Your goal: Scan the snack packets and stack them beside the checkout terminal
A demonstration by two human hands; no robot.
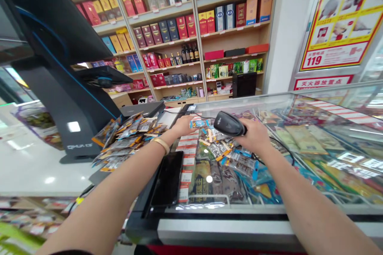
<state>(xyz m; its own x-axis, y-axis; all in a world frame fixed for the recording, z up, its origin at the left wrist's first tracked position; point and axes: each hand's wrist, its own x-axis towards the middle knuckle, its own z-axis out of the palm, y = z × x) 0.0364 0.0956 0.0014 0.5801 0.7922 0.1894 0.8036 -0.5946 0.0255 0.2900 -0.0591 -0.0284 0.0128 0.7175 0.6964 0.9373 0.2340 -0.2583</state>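
My right hand is wrapped round a black barcode scanner, its head pointing left over the freezer's glass top. From its handle a black cable curls behind my wrist. Left of the scanner, my left hand has its fingers closed at the end of a small snack packet with blue edges. More small packets, clear with blue or orange ends, lie loosely on the glass below the scanner. A heap of similar packets is piled left of my left forearm, beside the checkout machine.
A dark checkout machine with screens rises at the left on a white counter. A black phone lies at the freezer's left edge. Frozen goods show through the freezer's glass. Shelves of boxes and bottles line the back wall.
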